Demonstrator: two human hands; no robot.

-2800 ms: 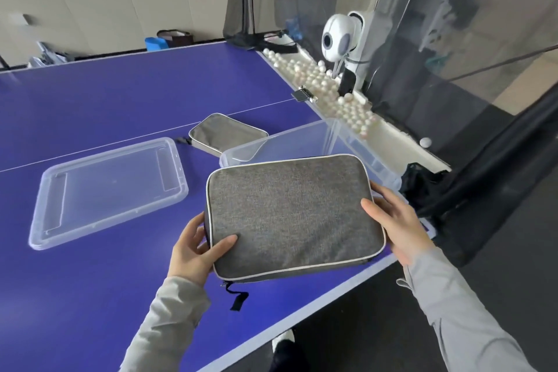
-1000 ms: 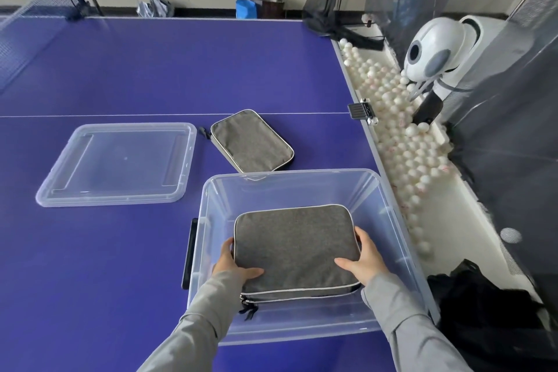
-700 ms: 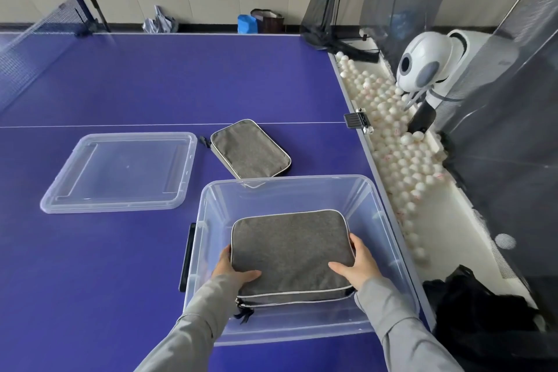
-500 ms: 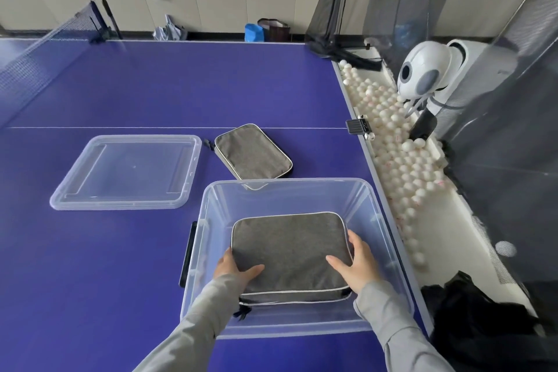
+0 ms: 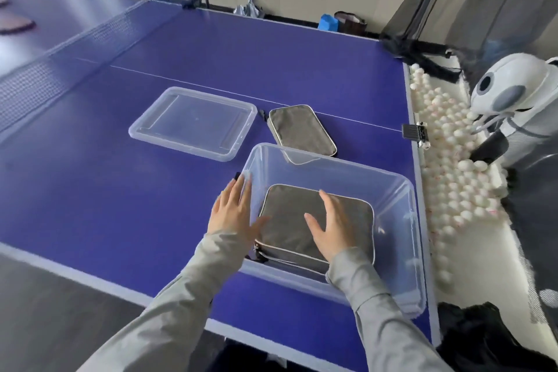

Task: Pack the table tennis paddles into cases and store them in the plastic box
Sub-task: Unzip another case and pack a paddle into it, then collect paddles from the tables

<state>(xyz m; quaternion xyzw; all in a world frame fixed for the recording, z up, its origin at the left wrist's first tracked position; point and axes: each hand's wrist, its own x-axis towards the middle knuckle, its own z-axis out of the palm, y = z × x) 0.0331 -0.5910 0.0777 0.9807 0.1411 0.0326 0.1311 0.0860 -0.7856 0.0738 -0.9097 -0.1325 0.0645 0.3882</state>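
Tabletop (image 5: 120,205) box (image 5: 404,187) holds case (image 5: 287,205) beneath spread hands (image 5: 234,214) (image 5: 332,226).

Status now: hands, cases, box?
Left hand open, right hand open. First case in box; second case on table behind it. Lid off, beside.

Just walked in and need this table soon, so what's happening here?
A person is packing paddle cases into a clear plastic box. One gray case lies flat inside it; the right hand is open above that case, the left hand open at the box's left wall. A second gray case and the lid lie on the table beyond.
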